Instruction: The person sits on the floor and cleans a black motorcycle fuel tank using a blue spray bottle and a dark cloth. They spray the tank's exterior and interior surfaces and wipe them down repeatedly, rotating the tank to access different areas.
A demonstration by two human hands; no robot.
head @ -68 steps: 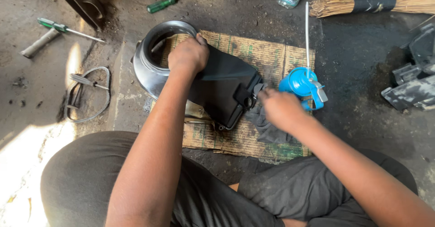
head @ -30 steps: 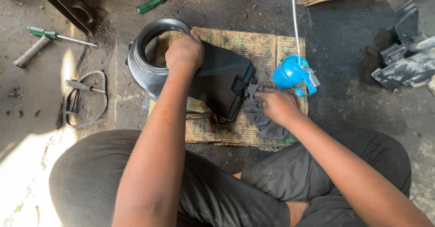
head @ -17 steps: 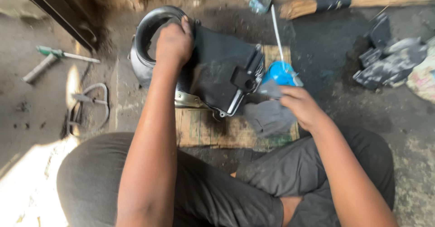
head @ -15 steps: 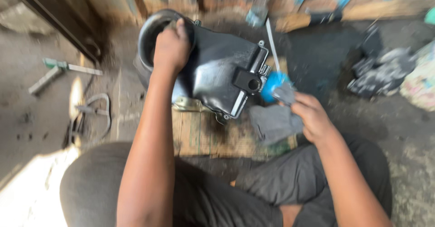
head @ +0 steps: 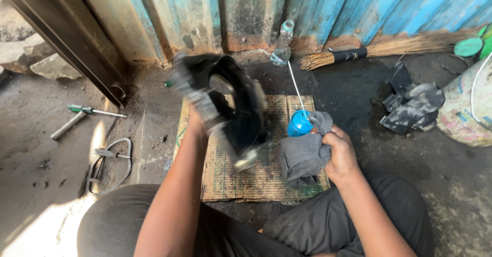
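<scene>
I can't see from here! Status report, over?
Left hand lifts blurred black housing. Right hand grips grey rag beside blue can. Nothing blocking.

A rough outdoor repair workshop: rusty blue corrugated metal wall [head: 328, 11], grimy oil-stained concrete floor [head: 46, 149], green-handled screwdriver [head: 95, 111], straw broom [head: 379, 51], woven work mat [head: 256, 175], and black plastic machine parts [head: 412, 105] lying about.

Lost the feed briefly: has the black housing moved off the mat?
Yes. The black housing has been lifted off the woven mat it lay flat on, now tilted upright in the left hand.
</scene>
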